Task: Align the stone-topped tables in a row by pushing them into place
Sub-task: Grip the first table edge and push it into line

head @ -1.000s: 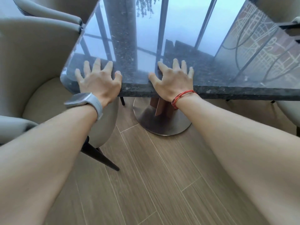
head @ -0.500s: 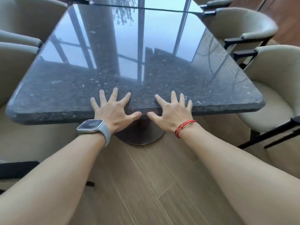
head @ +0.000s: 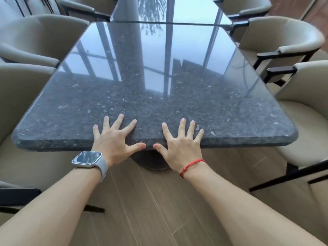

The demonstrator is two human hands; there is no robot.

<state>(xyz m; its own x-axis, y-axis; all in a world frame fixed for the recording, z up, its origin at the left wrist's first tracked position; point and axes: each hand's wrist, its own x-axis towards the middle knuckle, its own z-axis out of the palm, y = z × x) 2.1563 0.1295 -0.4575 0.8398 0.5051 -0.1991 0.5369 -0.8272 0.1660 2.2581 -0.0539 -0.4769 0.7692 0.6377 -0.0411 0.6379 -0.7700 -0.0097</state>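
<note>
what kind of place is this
Probably a restaurant or cafe dining area: polished stone-topped tables stand end to end, flanked by matching beige armchairs on both sides, over a wood-look plank floor.

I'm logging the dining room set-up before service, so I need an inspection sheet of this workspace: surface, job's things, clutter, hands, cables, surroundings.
Surface: near dark speckled polished stone table top, glossy, reflecting window frames.
Job's things: second dark stone table top beyond it; far edges look close together, with the far top seeming offset to the right.
Clutter: nothing seen on either top.
Hands: left hand and right hand flat and spread on the near edge, thumbs over the rim; grey smartwatch on left wrist, red string bracelet on right.
Cables: nothing seen.
Surroundings: beige upholstered armchairs on both sides, wood-plank floor.
</note>
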